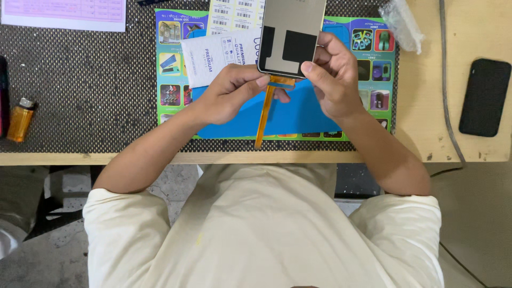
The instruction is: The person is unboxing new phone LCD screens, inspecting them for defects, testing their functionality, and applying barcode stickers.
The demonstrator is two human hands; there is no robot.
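Note:
I hold a phone screen panel (290, 33) upright above a blue work mat (298, 114), its grey back with black patches facing me. My left hand (229, 93) pinches its lower edge where an orange flex cable (265, 114) hangs down. My right hand (336, 77) grips the panel's lower right corner with thumb and fingers. Both hands are shut on the panel.
A white box (213, 56) and label sheets (234, 13) lie behind the hands. An orange lighter (20, 118) sits far left on the dark mesh mat (85, 80). A black phone (484, 97), a grey cable (445, 80) and a plastic bag (402, 24) lie right.

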